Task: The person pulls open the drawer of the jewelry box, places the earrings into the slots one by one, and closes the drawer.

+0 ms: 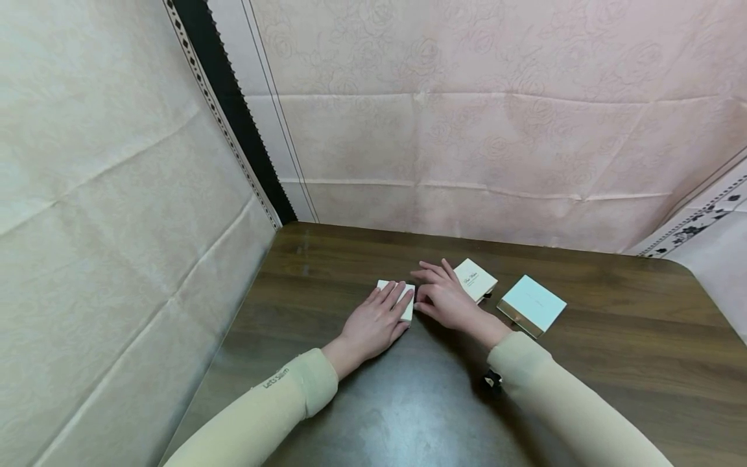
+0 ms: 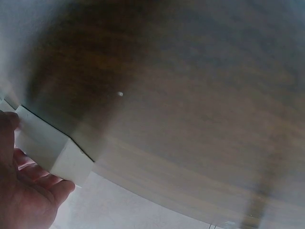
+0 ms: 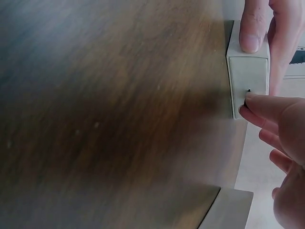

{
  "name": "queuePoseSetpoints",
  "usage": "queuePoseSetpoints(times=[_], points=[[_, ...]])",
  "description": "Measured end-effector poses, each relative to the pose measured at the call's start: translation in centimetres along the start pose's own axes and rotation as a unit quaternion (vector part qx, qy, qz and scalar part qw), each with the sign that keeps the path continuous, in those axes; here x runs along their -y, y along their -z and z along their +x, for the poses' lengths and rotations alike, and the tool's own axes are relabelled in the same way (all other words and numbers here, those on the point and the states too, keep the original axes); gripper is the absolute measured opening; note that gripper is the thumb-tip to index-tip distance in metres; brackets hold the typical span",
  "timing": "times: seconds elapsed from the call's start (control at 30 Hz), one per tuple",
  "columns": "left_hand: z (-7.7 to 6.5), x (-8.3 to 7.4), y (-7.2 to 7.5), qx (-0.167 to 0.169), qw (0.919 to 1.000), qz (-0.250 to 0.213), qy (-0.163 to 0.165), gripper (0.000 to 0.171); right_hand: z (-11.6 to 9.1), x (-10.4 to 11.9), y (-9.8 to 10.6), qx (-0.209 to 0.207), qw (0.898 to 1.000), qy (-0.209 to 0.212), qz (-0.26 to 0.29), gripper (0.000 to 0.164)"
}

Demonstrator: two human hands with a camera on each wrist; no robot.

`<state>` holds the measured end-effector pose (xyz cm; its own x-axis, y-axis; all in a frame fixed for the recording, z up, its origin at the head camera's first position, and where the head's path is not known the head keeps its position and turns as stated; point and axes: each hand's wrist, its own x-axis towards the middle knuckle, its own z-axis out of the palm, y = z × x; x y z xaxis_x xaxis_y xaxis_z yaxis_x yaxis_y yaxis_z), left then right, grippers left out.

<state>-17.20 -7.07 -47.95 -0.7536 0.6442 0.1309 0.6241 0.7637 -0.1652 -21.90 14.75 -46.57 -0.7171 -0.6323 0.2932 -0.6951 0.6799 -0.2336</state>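
A small white box (image 1: 407,314) lies on the table under my left hand (image 1: 376,322). The left fingers lie over its top while the thumb (image 3: 251,37) bears on its near side, so the hand grips it. My right hand (image 1: 446,301) is at the box's right end. In the right wrist view its thumb and forefinger pinch a tiny dark pull tab (image 3: 248,90) on the end face (image 3: 248,71). Most of the tab is hidden by the fingertips. The box's long side (image 2: 43,136) shows in the left wrist view.
A cream box with script lettering (image 1: 475,279) and a dark tab lies just beyond the right hand. Right of it is a pale turquoise box (image 1: 533,301) with a gold-coloured side. Patterned cloth (image 1: 467,130) hangs behind the wooden table (image 1: 630,337), and more cloth stands at the left.
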Motion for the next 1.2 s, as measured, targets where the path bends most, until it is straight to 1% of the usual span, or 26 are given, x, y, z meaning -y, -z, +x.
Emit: queuePoseSetpoints(times=[0.3, 0.47, 0.57, 0.77, 0.97, 1.2], points=[[0.0, 0.0, 0.1, 0.009, 1.0, 0.0, 0.002, 0.064, 0.2, 0.2, 0.0, 0.001, 1.0, -0.003, 0.0, 0.025], [0.1, 0.0, 0.2, 0.022, 0.9997, -0.012, 0.004, 0.065, -0.3, 0.1, 0.8, 0.01, 1.0, -0.017, 0.001, 0.023], [0.1, 0.0, 0.2, 0.022, 0.9996, -0.019, 0.007, 0.065, -0.7, -0.1, 1.5, 0.009, 1.0, -0.015, 0.0, 0.019], [0.2, 0.0, 0.3, 0.015, 0.9995, -0.027, 0.009, 0.065, -2.2, -0.7, 3.1, -0.005, 1.0, -0.014, -0.005, 0.017], [0.3, -0.1, 0.5, 0.03, 0.9992, -0.024, 0.012, 0.066, -4.1, -1.5, 4.8, -0.015, 1.0, -0.024, -0.013, 0.018], [0.4, -0.4, 1.1, 0.03, 0.9992, -0.026, 0.009, 0.066, -6.3, -2.5, 6.0, -0.027, 0.999, -0.039, -0.027, 0.02]])
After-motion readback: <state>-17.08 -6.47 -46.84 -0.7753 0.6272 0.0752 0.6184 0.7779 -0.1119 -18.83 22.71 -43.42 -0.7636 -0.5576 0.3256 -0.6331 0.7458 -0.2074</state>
